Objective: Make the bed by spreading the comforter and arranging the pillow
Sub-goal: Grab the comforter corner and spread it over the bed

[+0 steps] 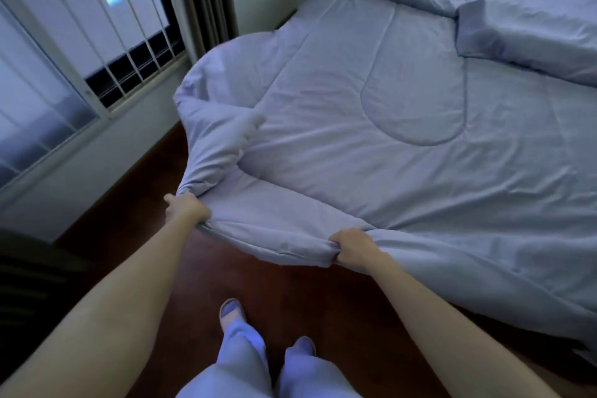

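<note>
Hands grip the near edge of the lavender comforter, well apart; left hand fisted on its bunched corner at nine o'clock, right hand at six; pillow lies at two o'clock.

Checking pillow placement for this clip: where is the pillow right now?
In the head view, the lavender-blue fabric pillow lies at the upper right, at the far end of the bed, on the matching quilted comforter, beside its folded-back top edge.
</note>
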Available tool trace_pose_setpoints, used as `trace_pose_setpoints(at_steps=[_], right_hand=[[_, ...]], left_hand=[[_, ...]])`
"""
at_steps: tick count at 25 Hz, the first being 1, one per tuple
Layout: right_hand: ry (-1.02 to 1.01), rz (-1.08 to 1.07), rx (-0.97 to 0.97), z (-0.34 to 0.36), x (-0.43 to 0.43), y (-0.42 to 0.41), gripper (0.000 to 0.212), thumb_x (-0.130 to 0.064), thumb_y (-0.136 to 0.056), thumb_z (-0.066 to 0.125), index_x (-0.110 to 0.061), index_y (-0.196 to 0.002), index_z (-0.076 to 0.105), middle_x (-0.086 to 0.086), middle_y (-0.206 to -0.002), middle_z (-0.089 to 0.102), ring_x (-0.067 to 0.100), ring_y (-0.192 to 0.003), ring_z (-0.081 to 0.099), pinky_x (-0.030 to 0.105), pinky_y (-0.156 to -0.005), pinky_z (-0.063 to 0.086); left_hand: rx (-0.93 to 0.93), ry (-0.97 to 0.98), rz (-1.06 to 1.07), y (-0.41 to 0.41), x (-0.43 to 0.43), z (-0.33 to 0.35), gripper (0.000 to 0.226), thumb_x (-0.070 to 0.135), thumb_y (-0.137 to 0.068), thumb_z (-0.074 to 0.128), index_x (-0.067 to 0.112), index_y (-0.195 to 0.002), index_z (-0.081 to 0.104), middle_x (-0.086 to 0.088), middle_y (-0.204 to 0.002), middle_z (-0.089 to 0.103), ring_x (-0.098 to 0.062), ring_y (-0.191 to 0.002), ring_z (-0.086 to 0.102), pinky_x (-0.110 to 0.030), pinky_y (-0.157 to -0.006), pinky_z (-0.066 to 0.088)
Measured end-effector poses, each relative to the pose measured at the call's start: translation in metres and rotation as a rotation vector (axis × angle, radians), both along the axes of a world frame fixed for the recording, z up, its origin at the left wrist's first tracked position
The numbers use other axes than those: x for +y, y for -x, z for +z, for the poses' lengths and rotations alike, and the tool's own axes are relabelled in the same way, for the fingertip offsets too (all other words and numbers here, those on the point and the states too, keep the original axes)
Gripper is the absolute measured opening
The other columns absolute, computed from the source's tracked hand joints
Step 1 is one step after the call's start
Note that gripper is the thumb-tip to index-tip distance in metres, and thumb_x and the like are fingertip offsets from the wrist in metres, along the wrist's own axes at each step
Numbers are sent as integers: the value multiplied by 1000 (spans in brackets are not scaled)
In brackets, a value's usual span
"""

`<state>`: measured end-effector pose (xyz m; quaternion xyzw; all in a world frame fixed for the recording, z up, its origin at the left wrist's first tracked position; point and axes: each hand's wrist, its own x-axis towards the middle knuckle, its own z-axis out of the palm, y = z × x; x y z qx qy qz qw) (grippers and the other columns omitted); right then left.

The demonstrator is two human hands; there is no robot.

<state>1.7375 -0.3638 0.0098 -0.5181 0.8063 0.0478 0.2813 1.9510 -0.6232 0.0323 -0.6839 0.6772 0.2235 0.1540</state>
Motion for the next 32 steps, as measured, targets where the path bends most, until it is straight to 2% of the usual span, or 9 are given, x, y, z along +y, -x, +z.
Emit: trace_pose_setpoints(at_steps=[8, 12, 15, 18, 20, 22, 26, 29, 32], right_hand=[[30, -137, -29, -17, 15, -2, 13, -5, -79, 49, -17, -76, 48, 13, -98, 66, 32, -96, 60, 31, -70, 41], [58, -212, -78, -19, 17, 1, 15, -5, -76, 50, -19, -74, 43, 9, -86, 62, 33, -92, 61, 36, -71, 46], [156, -311, -70, -16, 19, 0, 22, -4, -82, 47, -18, -97, 52, 5, -103, 61, 32, -101, 59, 36, -82, 48], [243, -451, -140, -10, 12, 0, 48, -4, -85, 44, -21, -130, 50, 1, -135, 52, 25, -122, 50, 34, -100, 40], [307, -491, -180, -3, -1, 2, 51, -1, -83, 42, -22, -129, 53, 0, -136, 53, 22, -123, 50, 31, -99, 40], [459, -508, -215, 11, -20, 6, 45, 0, -83, 45, -20, -119, 63, 1, -125, 63, 19, -114, 58, 26, -96, 43], [795, -552, -328, 70, -73, 9, 21, -9, -87, 58, -18, -101, 71, -6, -96, 71, 8, -88, 64, 6, -78, 44], [1014, -640, -553, 111, -110, 11, 16, -18, -84, 59, -31, -81, 68, -6, -83, 73, 15, -81, 70, 34, -76, 55], [1124, -648, -678, 142, -145, 15, 23, -15, -89, 56, -29, -76, 67, -2, -79, 73, 16, -76, 71, 36, -65, 55]], left_hand=[[165, 75, 76, -5, 7, -8, 47, 26, -74, 62, 3, -115, 61, -17, -124, 52, -36, -109, 57, -36, -84, 50], [203, -4, 46, -1, 3, -4, 67, 33, -74, 59, 3, -133, 48, -21, -129, 54, -40, -112, 56, -39, -87, 47], [134, -126, -20, 9, 7, 10, 91, 34, -87, 53, 5, -150, -6, -23, -142, 41, -40, -121, 48, -41, -93, 46], [46, -92, -273, 29, 8, 35, 61, 21, -97, 36, 1, -149, 13, -23, -154, 19, -36, -141, 24, -40, -113, 26], [171, -85, -434, 49, 4, 56, 39, 16, -94, 37, 3, -129, 50, -15, -139, 44, -31, -125, 44, -35, -99, 39], [296, -67, -543, 68, 3, 80, 25, 14, -92, 41, 11, -101, 64, -5, -112, 53, -24, -103, 50, -28, -81, 41], [714, 10, -526, 98, 3, 122, 30, 13, -93, 46, 14, -118, 63, -2, -118, 66, -21, -100, 64, -25, -80, 51], [919, 65, -516, 106, -6, 146, 27, 5, -94, 45, 7, -111, 66, -4, -105, 69, -13, -85, 64, -10, -65, 44], [1187, 107, -346, 108, -29, 162, 21, 7, -98, 42, 7, -99, 63, -4, -87, 65, -14, -72, 61, -8, -54, 43]])
